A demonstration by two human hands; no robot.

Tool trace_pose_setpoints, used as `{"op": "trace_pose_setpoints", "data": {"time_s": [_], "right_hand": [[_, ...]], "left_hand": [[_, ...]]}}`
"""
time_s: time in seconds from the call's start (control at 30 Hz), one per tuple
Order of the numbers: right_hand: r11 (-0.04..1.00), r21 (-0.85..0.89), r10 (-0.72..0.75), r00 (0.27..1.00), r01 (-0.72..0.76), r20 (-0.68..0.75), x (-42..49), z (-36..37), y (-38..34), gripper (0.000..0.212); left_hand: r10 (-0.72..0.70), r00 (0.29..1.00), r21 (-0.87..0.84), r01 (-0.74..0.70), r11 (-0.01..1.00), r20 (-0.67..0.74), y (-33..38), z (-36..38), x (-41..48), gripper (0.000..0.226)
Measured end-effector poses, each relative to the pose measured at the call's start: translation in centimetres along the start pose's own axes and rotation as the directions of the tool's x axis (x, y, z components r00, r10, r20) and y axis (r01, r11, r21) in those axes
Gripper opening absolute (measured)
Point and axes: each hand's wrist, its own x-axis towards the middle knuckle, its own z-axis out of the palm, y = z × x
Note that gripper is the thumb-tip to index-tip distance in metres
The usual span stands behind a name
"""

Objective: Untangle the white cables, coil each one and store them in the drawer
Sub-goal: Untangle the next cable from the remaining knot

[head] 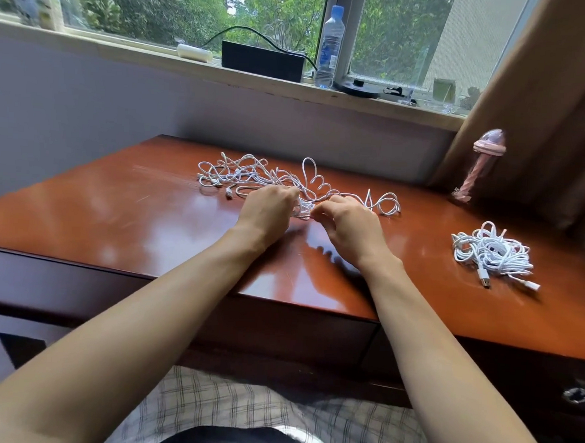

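Note:
A tangle of white cables [252, 176] sprawls across the middle of the glossy brown desk [113, 217], with loops rising at its centre and trailing to the right. My left hand [268, 209] has its fingers curled into the strands at the near side of the tangle. My right hand [347, 228] pinches a strand just beside it, thumb and fingers closed on the cable. A second bundle of white cables [491, 254], roughly gathered with USB plugs sticking out, lies apart at the desk's right. A drawer front with a metal pull [578, 394] shows below the desk's right edge.
A pink jellyfish-shaped ornament [481, 164] stands at the desk's back right beside a brown curtain [547, 117]. On the window sill behind stand a water bottle [329, 49], a black box [261, 62] and small items. The wall runs along the desk's far edge.

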Motion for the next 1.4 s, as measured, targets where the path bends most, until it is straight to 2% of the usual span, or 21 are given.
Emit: {"op": "trace_pose_setpoints", "data": {"time_s": [0.13,0.3,0.47,0.63,0.7,0.8,0.97,1.1,1.2,1.4], "right_hand": [[0.996,-0.093,-0.033,0.984,0.017,-0.176,0.1,0.1,0.3,0.012],[0.992,-0.115,-0.090,0.940,0.055,-0.329,0.3,0.0,0.2,0.010],[0.993,-0.109,-0.074,0.920,0.034,-0.385,0.5,0.0,0.5,0.011],[0.998,-0.062,-0.017,0.912,-0.009,-0.411,0.4,-0.4,0.8,0.012],[0.999,-0.009,0.026,0.916,-0.033,-0.400,0.4,-0.4,0.8,0.011],[0.978,0.186,0.156,0.927,-0.096,-0.341,0.4,-0.1,1.3,0.012],[0.856,0.505,0.254,0.940,-0.109,-0.228,0.4,0.1,1.2,0.021],[0.766,0.610,0.340,0.933,-0.205,-0.113,0.5,0.3,0.7,0.028],[0.737,0.635,0.322,0.946,-0.233,-0.027,0.6,0.5,0.7,0.028],[0.649,0.738,0.211,0.976,-0.184,0.058,0.5,0.7,0.1,0.023]], "left_hand": [[0.043,0.999,-0.024,-0.043,0.999,0.016,0.2,-0.3,-0.1,0.013],[0.043,0.999,-0.043,-0.044,0.998,-0.028,0.5,-0.8,-0.4,0.016],[0.086,0.995,-0.098,-0.091,0.991,-0.056,0.6,-1.0,-0.6,0.015],[0.218,0.970,-0.212,-0.238,0.948,-0.110,0.2,-0.8,-0.7,0.010],[0.253,0.955,-0.251,-0.285,0.925,-0.153,0.0,-0.6,-0.8,0.011],[0.231,0.958,-0.363,-0.279,0.889,-0.169,0.0,-0.1,-0.7,0.013],[0.089,0.990,-0.653,-0.142,0.744,-0.113,0.4,0.0,-0.7,0.019],[0.019,0.998,-0.763,-0.062,0.644,-0.065,0.4,-0.2,-0.8,0.021],[-0.034,0.999,-0.799,-0.012,0.601,-0.041,0.8,-0.5,-0.7,0.034],[-0.102,0.994,-0.792,0.033,0.609,-0.037,1.1,-0.8,-0.6,0.029]]}}
